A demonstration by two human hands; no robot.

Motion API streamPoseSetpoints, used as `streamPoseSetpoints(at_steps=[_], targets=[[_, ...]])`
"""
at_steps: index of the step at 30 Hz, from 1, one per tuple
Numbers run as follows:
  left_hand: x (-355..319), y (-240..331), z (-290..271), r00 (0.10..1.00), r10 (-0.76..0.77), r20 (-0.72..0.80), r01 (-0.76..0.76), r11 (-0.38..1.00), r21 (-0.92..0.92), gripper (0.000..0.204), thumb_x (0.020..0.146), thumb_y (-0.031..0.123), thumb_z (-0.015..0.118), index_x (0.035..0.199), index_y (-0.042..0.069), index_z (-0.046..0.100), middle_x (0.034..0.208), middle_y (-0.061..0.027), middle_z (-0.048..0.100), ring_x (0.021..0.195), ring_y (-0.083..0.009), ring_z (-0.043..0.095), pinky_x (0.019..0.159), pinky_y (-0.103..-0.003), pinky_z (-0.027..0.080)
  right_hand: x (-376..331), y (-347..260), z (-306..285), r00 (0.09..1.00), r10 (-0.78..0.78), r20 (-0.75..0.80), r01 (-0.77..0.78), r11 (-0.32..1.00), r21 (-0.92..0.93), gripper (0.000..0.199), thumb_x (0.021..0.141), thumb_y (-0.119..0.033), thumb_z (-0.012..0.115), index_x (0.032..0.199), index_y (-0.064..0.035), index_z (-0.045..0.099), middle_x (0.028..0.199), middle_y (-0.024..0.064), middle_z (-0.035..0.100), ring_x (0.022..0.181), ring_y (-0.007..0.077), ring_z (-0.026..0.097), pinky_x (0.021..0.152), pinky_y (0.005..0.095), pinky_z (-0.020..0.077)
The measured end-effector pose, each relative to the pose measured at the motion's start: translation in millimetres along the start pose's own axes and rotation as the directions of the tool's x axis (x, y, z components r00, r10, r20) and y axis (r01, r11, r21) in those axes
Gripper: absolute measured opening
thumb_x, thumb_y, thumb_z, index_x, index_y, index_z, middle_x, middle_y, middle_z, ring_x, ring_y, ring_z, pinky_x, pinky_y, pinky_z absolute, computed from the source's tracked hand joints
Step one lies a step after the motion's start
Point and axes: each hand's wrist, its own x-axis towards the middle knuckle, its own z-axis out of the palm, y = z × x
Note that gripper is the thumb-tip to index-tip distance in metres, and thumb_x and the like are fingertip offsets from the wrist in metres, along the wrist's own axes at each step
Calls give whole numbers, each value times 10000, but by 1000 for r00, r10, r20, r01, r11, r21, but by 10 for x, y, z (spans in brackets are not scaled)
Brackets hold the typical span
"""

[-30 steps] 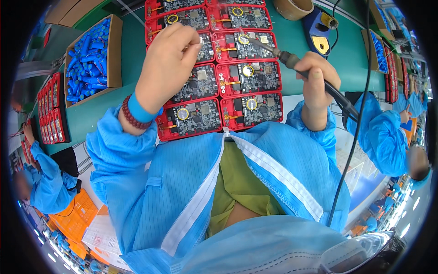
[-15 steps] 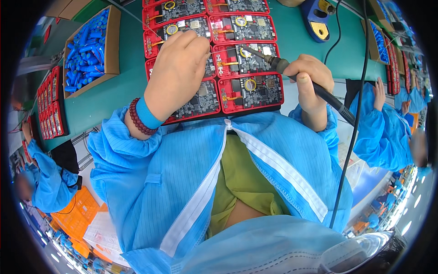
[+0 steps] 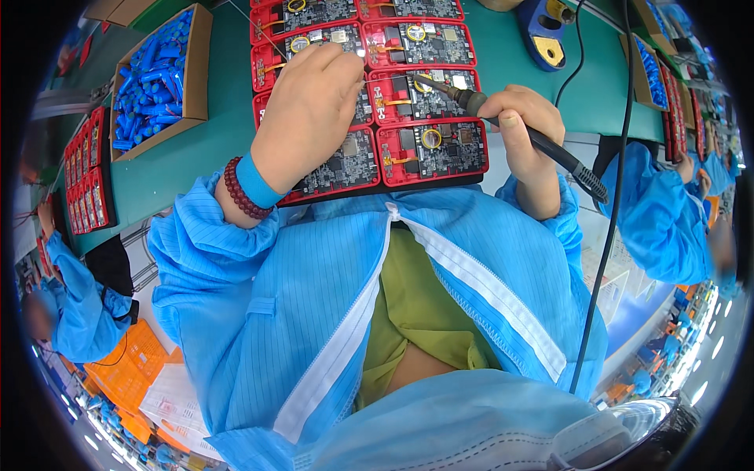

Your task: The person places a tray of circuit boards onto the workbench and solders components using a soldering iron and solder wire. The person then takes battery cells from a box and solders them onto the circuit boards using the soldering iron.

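Note:
My right hand [image 3: 525,129] is closed round the handle of a soldering iron [image 3: 559,153]. Its tip meets or nearly meets a circuit board [image 3: 452,102] in a red case [image 3: 380,106], beside a yellow-ringed round part [image 3: 424,85]. My left hand [image 3: 308,118] is closed in a pinch over the neighbouring cases. From its fingers a thin solder wire [image 3: 386,77] runs toward the iron's tip; the fingertips themselves are mostly hidden. More red cases with boards, such as the nearest right one [image 3: 416,177], lie in two columns around my hands.
A carton [image 3: 196,78] of blue cylindrical cells stands at left on the green bench [image 3: 141,188]. At far right of the cases sits a blue iron stand [image 3: 542,31] with a yellow sponge. A black cable [image 3: 615,196] hangs at right. Co-workers sit on both sides.
The iron's tip and my right hand have shifted slightly left and up. My left hand has risen a little, still pinching the wire. The red cases have moved slightly in the picture.

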Motion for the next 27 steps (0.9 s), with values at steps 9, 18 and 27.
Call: streamPoseSetpoints(at_steps=[9,18,27], targets=[[9,-11,15,998,49,27,-49,999,3,63,763,10,579,777,11,518,775,-132,507,777,-327,509,678,-406,419,-11,-30,-28,999,28,21,-29,999,19,135,847,-134,569,802,-14,614,668,76,615,540,189,541,509,304,402],[-13,39,-131,999,48,-5,-48,998,-28,74,757,1,590,769,3,516,744,-130,495,735,-319,513,649,-386,420,-80,-114,-94,996,-5,-85,8,1000,30,149,844,-135,543,803,-6,606,680,83,614,553,187,525,502,306,385],[-476,513,-207,985,-170,-16,168,979,-113,109,711,-28,602,771,12,521,750,-139,498,708,-332,487,636,-418,396,-291,-355,-236,994,-92,63,90,995,33,289,878,-294,538,768,-32,593,623,66,574,489,197,493,451,323,354]])
